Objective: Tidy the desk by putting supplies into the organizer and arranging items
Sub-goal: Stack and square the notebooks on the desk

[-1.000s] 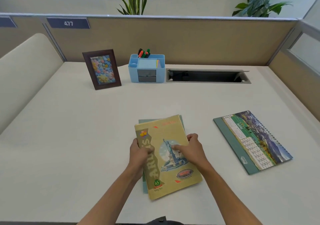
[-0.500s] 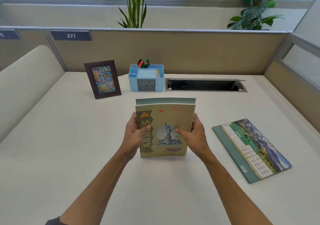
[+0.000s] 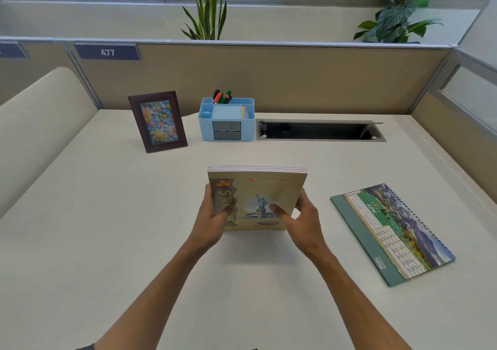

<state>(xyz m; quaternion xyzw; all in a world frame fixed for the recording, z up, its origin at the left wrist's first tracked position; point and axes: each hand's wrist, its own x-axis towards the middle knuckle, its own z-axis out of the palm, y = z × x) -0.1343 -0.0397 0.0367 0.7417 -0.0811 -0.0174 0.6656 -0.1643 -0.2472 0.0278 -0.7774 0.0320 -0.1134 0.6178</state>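
- Head view: both hands hold a stack of notebooks upright, nearer the camera than the blue organizer and in line with it; whether the lower edge touches the desk cannot be told.
- Left hand is closed around the stack's left edge, thumb on the front cover, fingers hidden behind.
- Right hand clasps the right edge, thumb pressed flat on the cover.
- Handling, as a judgement: thin paper books, light and flexible, with glossy covers that can slide over each other; squeezing both side edges keeps them squared.
- Orientation: the front cover faces the camera, the top edges point up and slightly away toward the organizer, and the long axis runs roughly vertical.
- A picture frame stands just left of the organizer; a calendar lies flat, well to its right and nearer the camera.
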